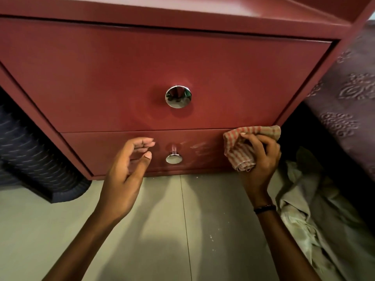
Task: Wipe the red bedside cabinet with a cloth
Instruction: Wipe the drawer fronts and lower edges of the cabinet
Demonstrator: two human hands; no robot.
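Observation:
The red bedside cabinet (101, 78) fills the upper view, with two drawers, each with a round chrome knob. My right hand (261, 159) grips a bunched red-and-white checked cloth (243, 145) against the right end of the lower drawer (97, 147). Faint wipe streaks show on the drawer face between the cloth and the lower knob (173, 158). My left hand (125, 169) hovers with fingers apart just left of the lower knob, holding nothing. The upper knob (178, 96) is untouched.
Pale tiled floor (162, 230) lies below the cabinet. A dark ribbed object (36, 159) sits at the left. A purple patterned bedspread (345, 88) hangs at the right, with crumpled pale fabric (316, 209) on the floor beneath it.

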